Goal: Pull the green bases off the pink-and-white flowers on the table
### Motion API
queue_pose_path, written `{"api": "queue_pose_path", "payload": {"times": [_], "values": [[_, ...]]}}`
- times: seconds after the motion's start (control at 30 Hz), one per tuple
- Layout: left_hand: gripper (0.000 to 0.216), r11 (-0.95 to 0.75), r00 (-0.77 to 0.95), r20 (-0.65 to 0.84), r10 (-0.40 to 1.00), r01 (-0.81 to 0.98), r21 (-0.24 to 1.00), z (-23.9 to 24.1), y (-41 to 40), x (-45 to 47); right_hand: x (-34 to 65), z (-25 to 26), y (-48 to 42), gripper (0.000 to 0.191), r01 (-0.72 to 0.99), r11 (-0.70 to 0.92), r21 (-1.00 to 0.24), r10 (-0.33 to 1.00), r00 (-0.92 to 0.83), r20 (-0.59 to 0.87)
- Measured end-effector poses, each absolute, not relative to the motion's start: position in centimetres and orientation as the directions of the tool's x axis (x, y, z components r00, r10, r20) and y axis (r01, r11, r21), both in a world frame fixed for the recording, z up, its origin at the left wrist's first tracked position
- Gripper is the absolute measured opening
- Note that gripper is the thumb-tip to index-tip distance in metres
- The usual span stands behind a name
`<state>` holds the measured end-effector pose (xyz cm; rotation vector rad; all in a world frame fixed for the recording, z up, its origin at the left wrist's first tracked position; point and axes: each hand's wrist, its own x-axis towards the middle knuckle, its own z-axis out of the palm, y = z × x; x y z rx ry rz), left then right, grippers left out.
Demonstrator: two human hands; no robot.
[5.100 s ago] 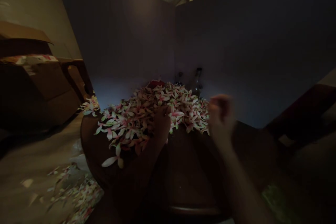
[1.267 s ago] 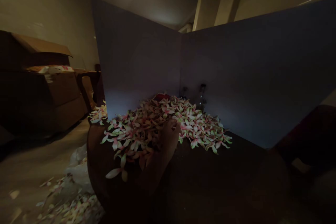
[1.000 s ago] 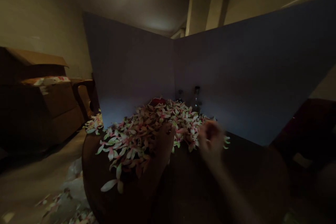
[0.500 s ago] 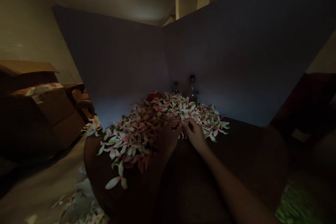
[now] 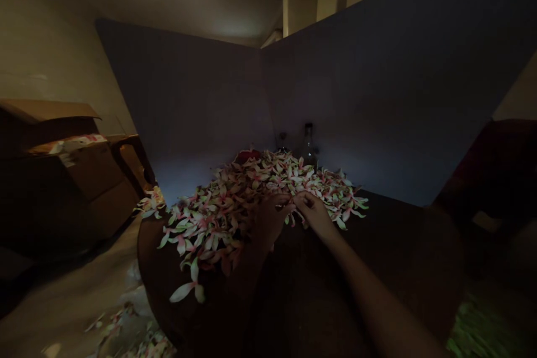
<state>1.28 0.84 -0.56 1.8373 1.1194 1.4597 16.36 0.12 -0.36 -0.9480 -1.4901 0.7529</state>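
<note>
1. The tabletop (image 5: 390,257) is dark, with a rounded outline; its left edge curves down toward the floor, and its right edge fades into shadow.
2. The heap of flowers (image 5: 260,176), white and pink, lies from the tabletop's left side across to the back, thinning out toward the right.
3. The left hand (image 5: 271,218) and the right hand (image 5: 314,212) meet at the heap's front border, near the middle of the tabletop. Their fingertips come together there; it is too dark to tell whether either hand's fingers are clamped on a flower.
4. Open tabletop runs from the hands to the front and right edges, with the right forearm crossing it.
5. The left panel (image 5: 188,100) and the right panel (image 5: 377,100) meet in a corner behind the heap, bounding reach at the back.
6. A bottle (image 5: 309,148) stands upright by the right panel, just behind the flowers; a red object (image 5: 248,155) sits at the heap's back.
7. A lone flower (image 5: 188,288) lies near the tabletop's left front edge, just apart from the heap.
8. Past the left edge, loose petals (image 5: 153,342) lie low beside clear plastic (image 5: 140,302).
</note>
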Motion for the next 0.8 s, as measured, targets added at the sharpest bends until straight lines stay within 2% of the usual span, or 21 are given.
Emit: {"api": "queue_pose_path", "payload": {"times": [0.2, 0.63, 0.8], "values": [[0.018, -0.532, 0.084, 0.527, 0.846, 0.226, 0.816, -0.3, 0.7, 1.2, 16.7, -0.4, 0.3, 0.037, 0.157, 0.527, -0.835, 0.848, -0.04, 0.528], [0.021, -0.554, 0.107, 0.544, 0.832, 0.202, 0.808, 0.1, 0.7, 1.1, 16.6, 0.2, -0.2, 0.034, 0.231, 0.552, -0.801, 0.832, -0.093, 0.547], [0.021, -0.489, 0.0, 0.513, 0.858, 0.304, 0.818, 0.7, 0.2, 1.0, 16.3, 0.5, -1.1, 0.029, 0.315, 0.574, -0.756, 0.815, -0.129, 0.565]]}}
